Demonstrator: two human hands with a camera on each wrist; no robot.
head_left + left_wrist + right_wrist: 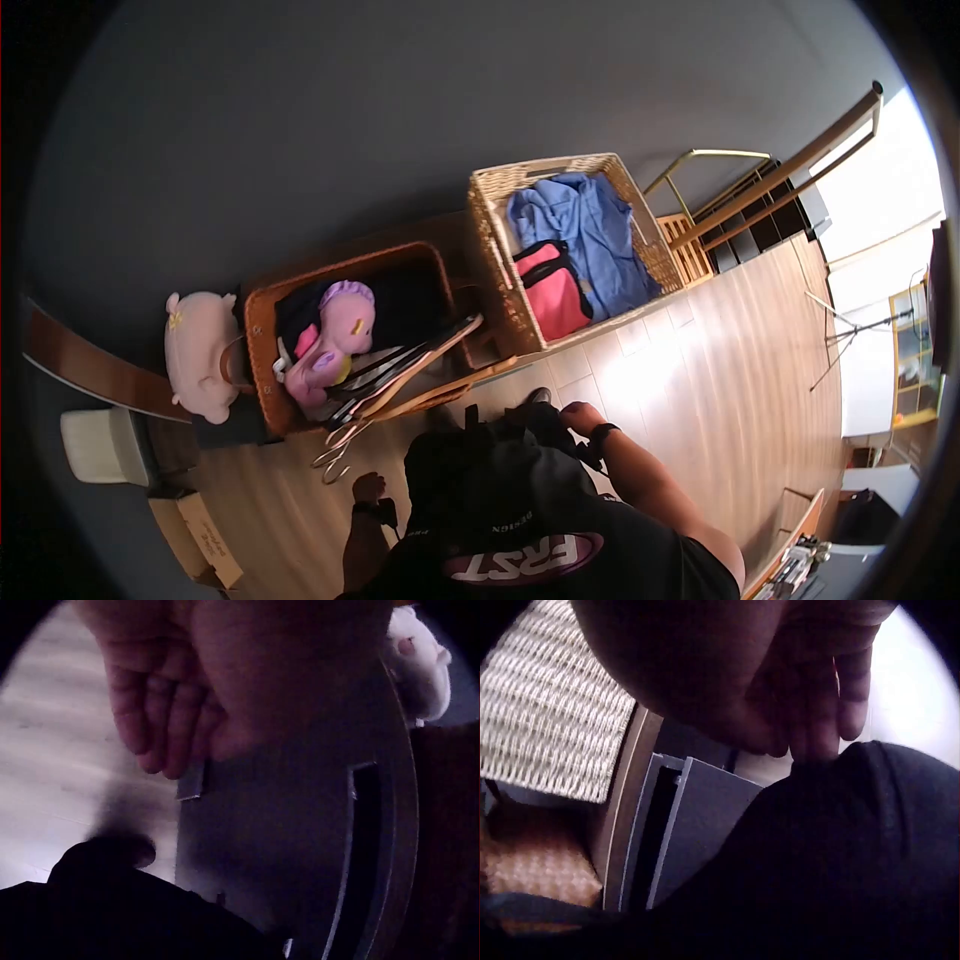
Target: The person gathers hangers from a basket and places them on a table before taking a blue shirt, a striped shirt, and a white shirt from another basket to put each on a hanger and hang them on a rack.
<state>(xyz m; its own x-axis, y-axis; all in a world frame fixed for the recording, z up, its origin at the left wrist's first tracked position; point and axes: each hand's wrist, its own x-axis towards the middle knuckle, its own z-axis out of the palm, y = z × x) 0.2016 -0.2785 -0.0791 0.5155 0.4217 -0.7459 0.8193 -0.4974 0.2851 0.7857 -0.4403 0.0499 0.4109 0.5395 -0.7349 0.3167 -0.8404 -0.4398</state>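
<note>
My left hand [369,488] hangs beside my body with nothing in it, fingers loosely bent in the left wrist view. On the other side, my right hand [580,418] hangs close to my dark trouser leg [840,825], its fingers relaxed and holding nothing. In front of me, a brown woven basket [262,375] holds a pink and purple plush toy [345,325], several hangers [425,372] and dark cloth. To its right stands a pale wicker basket [490,240] with a blue garment [590,225] and a pink-red item with black trim [553,305] inside.
Left of the brown basket sits a pink plush pig [203,355]. A white stool-like seat [98,447] and an open cardboard box [195,540] stand at the left. On the right are a wooden-railed frame [780,180] and a tripod [840,335] on the wood floor.
</note>
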